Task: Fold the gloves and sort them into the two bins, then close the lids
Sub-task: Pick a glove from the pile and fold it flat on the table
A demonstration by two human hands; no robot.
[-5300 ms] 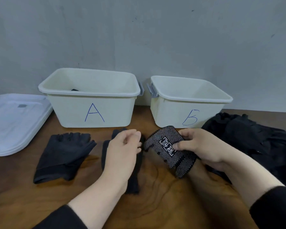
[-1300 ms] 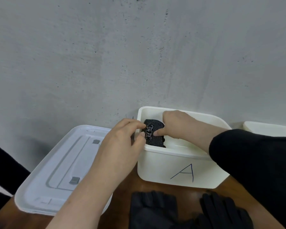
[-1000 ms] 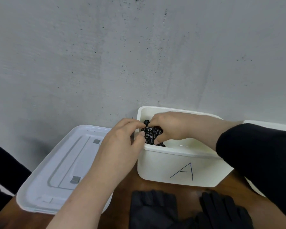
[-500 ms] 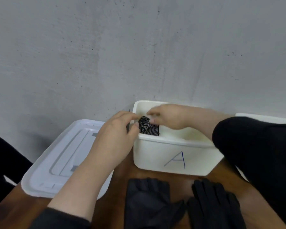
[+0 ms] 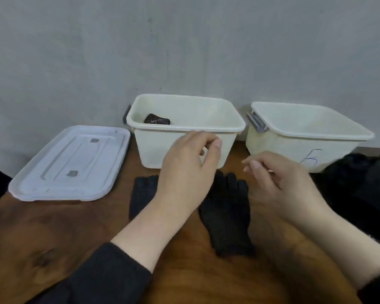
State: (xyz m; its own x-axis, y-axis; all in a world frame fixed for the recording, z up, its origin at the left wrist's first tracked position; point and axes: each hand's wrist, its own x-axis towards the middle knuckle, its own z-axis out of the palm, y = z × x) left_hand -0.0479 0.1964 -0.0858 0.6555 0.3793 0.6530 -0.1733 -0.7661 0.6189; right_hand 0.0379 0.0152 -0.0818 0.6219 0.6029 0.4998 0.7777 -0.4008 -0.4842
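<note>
Gloves [image 5: 226, 213] untouched, hands loosely curled, empty

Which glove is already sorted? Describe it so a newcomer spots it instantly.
Start at the two cream plastic bins against the grey wall and take the left bin, beside the flat white lid. In its left corner sits a small folded black glove with white dots. The plain black gloves lie flat on the wooden table instead.

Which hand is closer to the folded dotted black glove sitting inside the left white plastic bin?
Left. The left hand hovers just in front of that white plastic bin, nearer the folded dotted black glove. The right hand sits farther right, before the other bin.
</note>
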